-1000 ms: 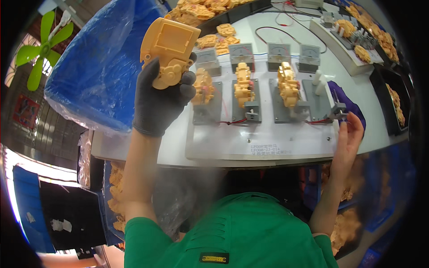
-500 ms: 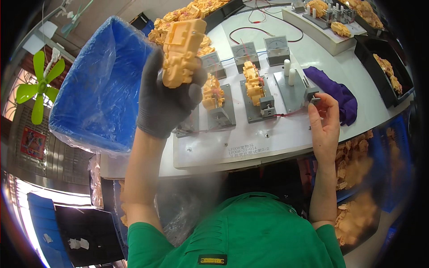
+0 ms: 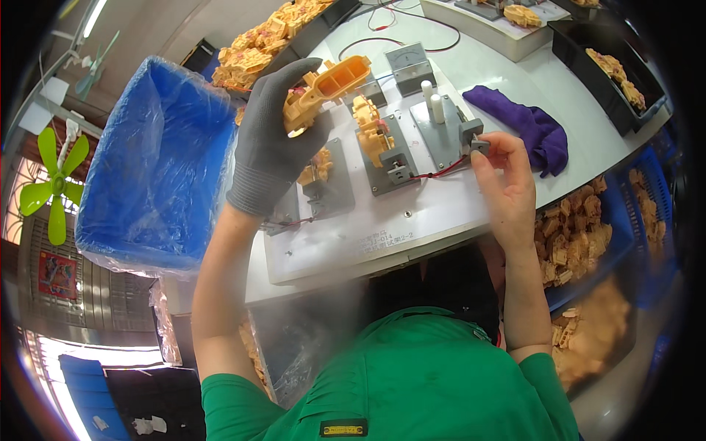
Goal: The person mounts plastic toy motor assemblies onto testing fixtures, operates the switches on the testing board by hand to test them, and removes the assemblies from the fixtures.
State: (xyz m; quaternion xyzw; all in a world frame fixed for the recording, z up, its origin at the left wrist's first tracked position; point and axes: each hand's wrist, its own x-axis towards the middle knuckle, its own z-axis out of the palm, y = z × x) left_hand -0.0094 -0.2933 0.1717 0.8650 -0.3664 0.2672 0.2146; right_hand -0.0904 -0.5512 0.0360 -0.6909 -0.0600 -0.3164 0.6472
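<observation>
My left hand (image 3: 268, 143), in a grey glove, is closed around an orange plastic housing (image 3: 340, 79) with a hollow, open side showing. It holds the housing up above the row of test fixtures. My bare right hand (image 3: 509, 195) pinches a small grey block (image 3: 479, 146) at the near right edge of a grey fixture plate (image 3: 440, 151). Two white posts (image 3: 437, 109) stand on that plate, with no housing on them. On the neighbouring fixture sits another orange housing (image 3: 373, 132). A third housing (image 3: 316, 167) sits on the fixture partly behind my left hand.
A plastic-lined blue bin (image 3: 154, 169) stands at the left. An analog meter (image 3: 409, 67) is behind the fixtures. Right of them lies a purple cloth (image 3: 522, 128). Orange housings fill a far pile (image 3: 268, 37), a black tray (image 3: 618, 77) and a lower-right blue crate (image 3: 573, 235).
My left hand has turned and tilted the housing, so its hollow side now shows. My right hand stays at the grey block. The whole view has shifted.
</observation>
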